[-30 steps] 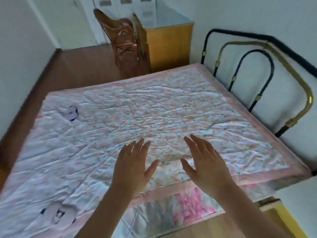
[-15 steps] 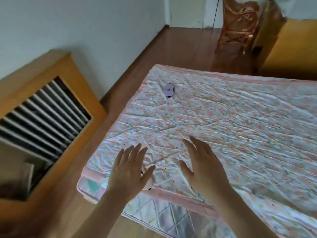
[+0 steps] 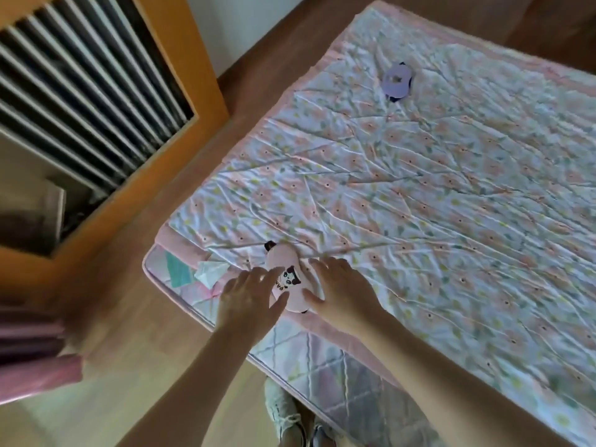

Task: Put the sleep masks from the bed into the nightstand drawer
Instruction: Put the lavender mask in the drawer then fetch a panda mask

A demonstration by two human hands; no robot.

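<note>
Pink sleep mask (image 3: 288,279) sits at the near corner of the bed (image 3: 419,195), now in full view instead of hiding under the left hand (image 3: 248,296). Both hands, right hand (image 3: 342,290) too, are spread loose on either side, touching its edges, not gripping. It runs lengthwise away toward upper left. Purple mask (image 3: 397,81) lies well apart.

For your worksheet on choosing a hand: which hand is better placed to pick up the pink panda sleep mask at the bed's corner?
Probably the right hand: it lies on the quilt against the pink panda sleep mask, thumb by its near end. The left hand is blurred and covers only the mask's left edge, so the call is close.
</note>
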